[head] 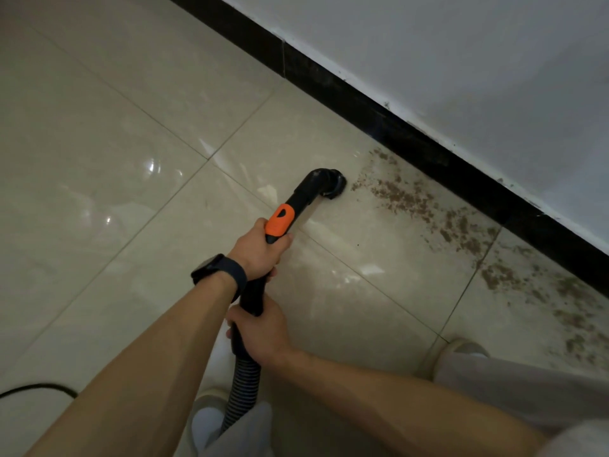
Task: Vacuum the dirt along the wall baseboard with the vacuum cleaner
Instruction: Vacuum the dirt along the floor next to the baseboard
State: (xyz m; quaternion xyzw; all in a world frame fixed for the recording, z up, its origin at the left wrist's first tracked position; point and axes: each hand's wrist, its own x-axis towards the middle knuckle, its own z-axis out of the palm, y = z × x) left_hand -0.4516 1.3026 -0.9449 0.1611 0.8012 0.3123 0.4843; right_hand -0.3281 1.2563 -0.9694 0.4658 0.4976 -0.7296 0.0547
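A black vacuum wand [303,192] with an orange collar [280,221] points toward the wall. Its round brush nozzle [334,184] sits on the tile, just left of a band of brown dirt [402,196] that runs along the black baseboard [412,140] toward the lower right. My left hand [257,252], with a dark watch on the wrist, grips the wand right below the orange collar. My right hand [260,331] grips the lower end of the wand, where the ribbed hose [244,387] begins.
Glossy beige floor tiles [115,159] spread to the left. A white wall [461,61] rises above the baseboard. My feet in pale slippers [461,349] stand at the bottom, one close to the dirt. A black cable [39,389] lies at the lower left.
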